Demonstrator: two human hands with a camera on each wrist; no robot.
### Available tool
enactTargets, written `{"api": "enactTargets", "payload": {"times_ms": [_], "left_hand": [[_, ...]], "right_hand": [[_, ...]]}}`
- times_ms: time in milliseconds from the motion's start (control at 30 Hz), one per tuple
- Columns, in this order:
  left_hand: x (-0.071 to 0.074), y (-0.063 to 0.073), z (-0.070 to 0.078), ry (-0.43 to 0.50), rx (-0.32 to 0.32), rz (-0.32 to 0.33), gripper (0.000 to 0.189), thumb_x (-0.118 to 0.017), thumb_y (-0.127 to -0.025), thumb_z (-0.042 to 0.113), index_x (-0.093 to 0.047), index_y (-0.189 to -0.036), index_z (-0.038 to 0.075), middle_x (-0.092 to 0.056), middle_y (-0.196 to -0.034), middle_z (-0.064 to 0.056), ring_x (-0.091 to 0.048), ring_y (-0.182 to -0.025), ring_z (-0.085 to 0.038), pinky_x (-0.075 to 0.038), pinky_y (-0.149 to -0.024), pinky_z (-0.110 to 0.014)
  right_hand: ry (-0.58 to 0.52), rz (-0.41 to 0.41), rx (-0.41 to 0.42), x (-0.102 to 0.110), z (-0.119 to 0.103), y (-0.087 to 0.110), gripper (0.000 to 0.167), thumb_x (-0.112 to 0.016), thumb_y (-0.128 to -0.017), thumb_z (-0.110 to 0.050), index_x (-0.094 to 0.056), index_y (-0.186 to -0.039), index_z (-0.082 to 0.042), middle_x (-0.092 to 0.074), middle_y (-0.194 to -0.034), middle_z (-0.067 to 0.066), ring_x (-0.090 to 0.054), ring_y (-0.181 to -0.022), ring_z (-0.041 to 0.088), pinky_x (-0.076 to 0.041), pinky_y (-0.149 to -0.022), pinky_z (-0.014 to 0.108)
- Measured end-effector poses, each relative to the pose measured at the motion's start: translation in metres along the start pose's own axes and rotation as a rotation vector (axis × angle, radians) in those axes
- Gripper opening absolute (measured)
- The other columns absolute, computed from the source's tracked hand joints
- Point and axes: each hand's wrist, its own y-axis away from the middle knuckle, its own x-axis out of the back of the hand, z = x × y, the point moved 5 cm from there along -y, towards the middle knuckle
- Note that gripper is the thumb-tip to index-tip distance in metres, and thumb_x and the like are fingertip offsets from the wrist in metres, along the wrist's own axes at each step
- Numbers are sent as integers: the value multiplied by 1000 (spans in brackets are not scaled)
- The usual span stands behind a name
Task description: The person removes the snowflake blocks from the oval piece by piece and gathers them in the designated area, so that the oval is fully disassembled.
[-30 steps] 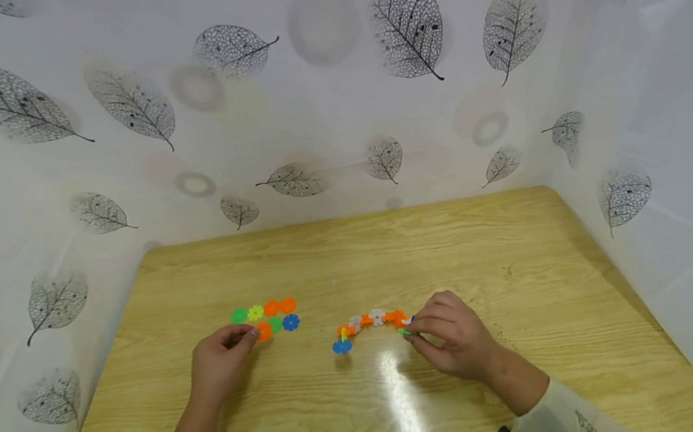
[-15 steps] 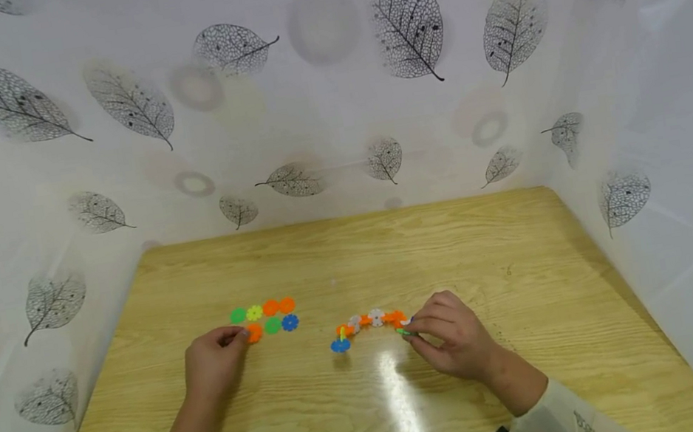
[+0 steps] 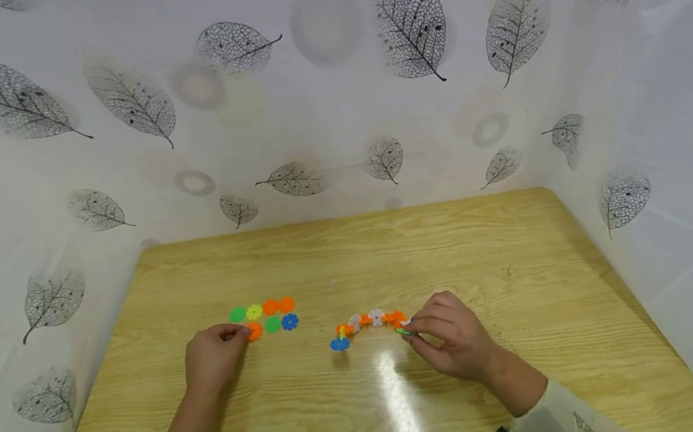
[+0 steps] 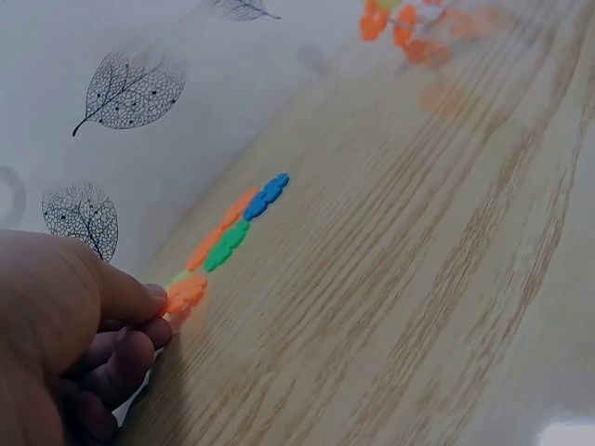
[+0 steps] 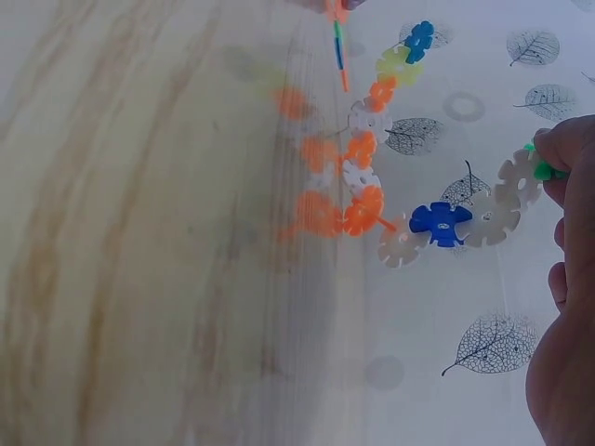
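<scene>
At left on the worktop [image 3: 353, 260], the left hand [image 3: 209, 357] pinched an orange disc [image 3: 256, 332] between closed fingers [image 4: 128, 364], while the right hand [image 3: 454, 338] pinched a green disc [image 5: 547, 171] at the right end of the central chain [image 3: 377, 317], which a sudden tug could perhaps separate.

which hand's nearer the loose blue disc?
Left. The left hand pinches an orange disc left of the loose blue disc, with a green disc between; the right hand is farther off, at the linked chain's right end.

Orange disc [image 3: 256, 331], white backdrop [image 3: 331, 114] (black leaf print [image 3: 410, 23])
</scene>
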Motion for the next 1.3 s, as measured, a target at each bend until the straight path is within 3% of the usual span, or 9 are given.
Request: {"api": "enactTargets", "payload": {"times_ms": [300, 867, 1300], "left_hand": [[1, -1, 4, -12, -30, 7, 28, -71, -98, 30, -80, -103, 4, -78, -94, -10, -72, -90, -32, -56, -79, -49], [3, 2, 8, -26, -35, 24, 27, -72, -97, 29, -80, -102, 4, -77, -90, -8, -70, -82, -27, -55, -73, -44], [-2, 5, 11, 6, -34, -11, 25, -72, -97, 26, -79, -107, 4, -76, -95, -8, -70, -88, -26, -54, -77, -41]], "right_hand": [[2, 6, -3, -1, 0, -1, 10, -78, -92, -14, -77, -88, -5, -73, -83, 2, -63, -71, 17, -46, -66, 32], [11, 4, 16, 0, 0, -2, 12, -77, -93, -16, -77, -89, -5, -73, -83, 2, -62, -70, 17, -45, -64, 31], [4, 8, 15, 1, -2, -3, 12, -78, -93, -15, -77, -88, -5, -73, -82, 2, -62, -70, 17, -45, -64, 32]]}}
